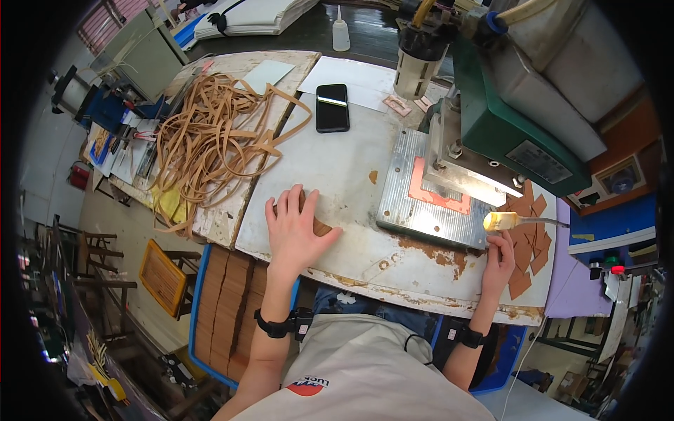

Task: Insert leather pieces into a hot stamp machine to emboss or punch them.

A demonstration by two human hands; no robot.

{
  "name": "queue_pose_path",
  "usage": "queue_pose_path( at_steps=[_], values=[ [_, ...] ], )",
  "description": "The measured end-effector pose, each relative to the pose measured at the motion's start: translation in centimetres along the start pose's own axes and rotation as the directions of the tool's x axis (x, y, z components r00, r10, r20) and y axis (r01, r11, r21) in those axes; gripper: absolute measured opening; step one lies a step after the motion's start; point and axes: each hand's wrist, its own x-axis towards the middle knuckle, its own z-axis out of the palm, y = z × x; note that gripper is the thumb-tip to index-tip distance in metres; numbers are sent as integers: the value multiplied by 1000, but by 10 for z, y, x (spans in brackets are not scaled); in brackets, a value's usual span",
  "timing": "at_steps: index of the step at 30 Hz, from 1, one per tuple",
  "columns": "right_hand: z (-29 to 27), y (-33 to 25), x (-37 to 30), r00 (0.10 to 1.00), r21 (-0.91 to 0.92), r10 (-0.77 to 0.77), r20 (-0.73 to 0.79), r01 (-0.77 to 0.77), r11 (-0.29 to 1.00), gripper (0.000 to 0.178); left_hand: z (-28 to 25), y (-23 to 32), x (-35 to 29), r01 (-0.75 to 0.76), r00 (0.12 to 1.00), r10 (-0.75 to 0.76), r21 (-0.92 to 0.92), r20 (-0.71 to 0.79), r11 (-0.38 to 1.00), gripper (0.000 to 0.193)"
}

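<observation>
My left hand (293, 231) rests on the worktable with its fingers spread over brown leather-like pieces (321, 228), which show between the fingers and beside the thumb. Most of those pieces are hidden under the palm. At the near right corner of the grooved metal plate (400, 203) is my right hand (497, 261), its fingers bent and close together; what they hold, if anything, is hidden. On the plate lies a reddish cutting frame (420, 188), partly under the green press head (505, 130). A small lit lamp (495, 221) shines just above the right fingers.
Flat brown pieces (523, 252) lie scattered right of the plate. A black phone (332, 109) lies at the back, near a white squeeze bottle (340, 35). Tangled brown strips (217, 140) cover the left bench. Below, a blue crate (196, 302) holds stacked brown pieces.
</observation>
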Motion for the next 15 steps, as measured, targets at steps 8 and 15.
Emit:
queue_pose_path(
  at_steps=[8,15],
  values=[
    [1,-9,4,1000,-29,-8,30,9,1000,11,0,0,5,-5,1000,5,5,-7,1000,76],
    [0,-13,5,999,-39,-22,31,23,999,12,-1,1,6,-11,1000,11,4,-1,1000,76]
  ],
)
